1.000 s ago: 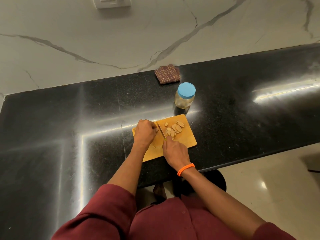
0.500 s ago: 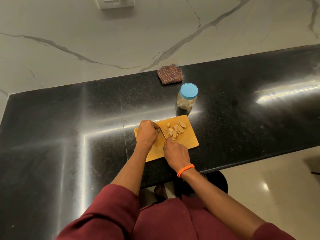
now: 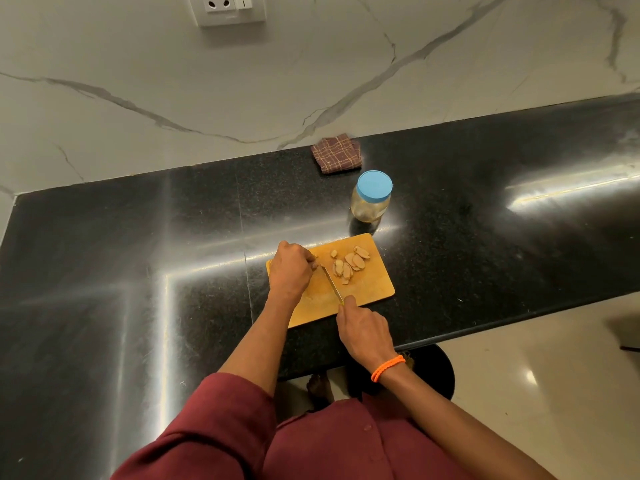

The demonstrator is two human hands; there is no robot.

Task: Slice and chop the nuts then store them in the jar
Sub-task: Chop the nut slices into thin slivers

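Right hand (image 3: 365, 327) grips knife (image 3: 331, 285); left hand (image 3: 290, 268) curls, fingertips hidden; no legible writing.

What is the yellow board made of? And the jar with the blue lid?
The flat tan cutting board looks like wood or bamboo: warm matte surface, though no grain shows clearly. The small clear jar is see-through and shiny, so glass or plastic; I can't tell which. Its round blue lid looks like smooth plastic.
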